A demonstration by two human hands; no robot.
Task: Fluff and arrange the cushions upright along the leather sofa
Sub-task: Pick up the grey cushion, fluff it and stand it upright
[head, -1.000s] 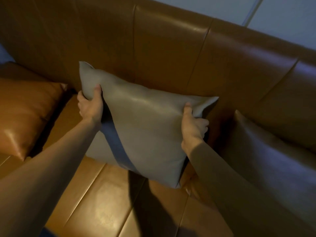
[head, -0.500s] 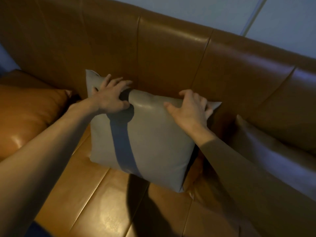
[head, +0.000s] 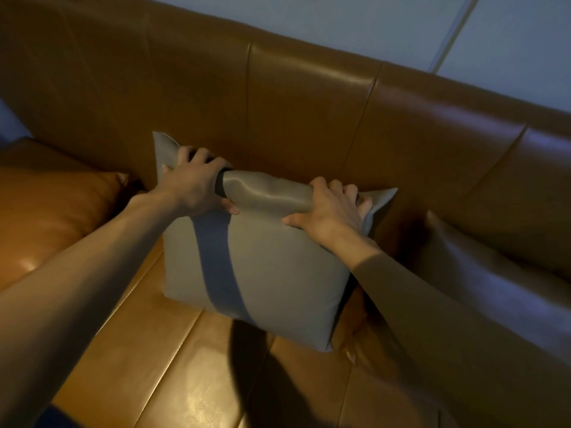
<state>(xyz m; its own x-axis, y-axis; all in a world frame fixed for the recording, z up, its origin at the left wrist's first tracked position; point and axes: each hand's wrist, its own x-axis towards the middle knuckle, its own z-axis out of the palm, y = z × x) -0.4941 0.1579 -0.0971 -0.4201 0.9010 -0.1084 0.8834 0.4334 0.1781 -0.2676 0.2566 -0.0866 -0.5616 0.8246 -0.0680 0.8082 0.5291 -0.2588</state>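
Observation:
A grey cushion (head: 278,273) with a blue stripe down its front stands upright on the seat, leaning on the brown leather sofa backrest (head: 309,112). My left hand (head: 194,183) grips its top edge near the left corner, fingers curled over the back. My right hand (head: 330,208) grips the same edge near the right corner. The top edge bulges between the two hands. A tan leather cushion (head: 52,211) lies at the left. A dark cushion (head: 494,282) leans against the backrest at the right.
The sofa seat (head: 148,359) runs across the foreground with seams between its panels. A pale wall (head: 401,29) rises behind the backrest. My shadow falls on the seat below the grey cushion.
My hands left the cushion's sides, went to its top edge, and now squeeze it. The cushion has settled onto the seat against the backrest.

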